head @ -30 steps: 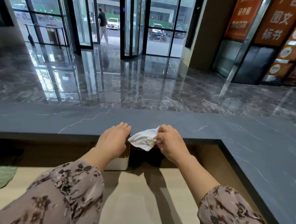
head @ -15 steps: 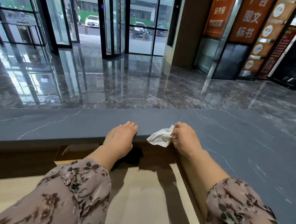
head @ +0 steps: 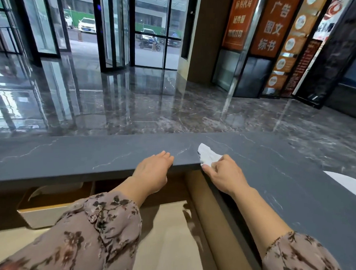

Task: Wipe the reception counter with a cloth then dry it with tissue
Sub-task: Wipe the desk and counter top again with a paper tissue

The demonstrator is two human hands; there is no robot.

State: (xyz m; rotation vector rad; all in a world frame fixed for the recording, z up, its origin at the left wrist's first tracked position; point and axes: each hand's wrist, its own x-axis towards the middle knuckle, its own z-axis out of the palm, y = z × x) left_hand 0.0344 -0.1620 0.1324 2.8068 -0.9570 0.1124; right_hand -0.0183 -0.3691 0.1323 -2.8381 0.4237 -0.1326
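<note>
Right hand (head: pixel 224 175) clasps tissue (head: pixel 208 155) on the counter (head: pixel 79 160) at its inner corner; left hand (head: pixel 152 171), released, rests on the edge.

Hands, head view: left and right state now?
Left hand: open, resting on counter edge.
Right hand: pinching tissue against the counter.

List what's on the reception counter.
On it: left hand resting at the near edge; right hand pinching a white tissue at the corner. The counter under them is hidden.
</note>
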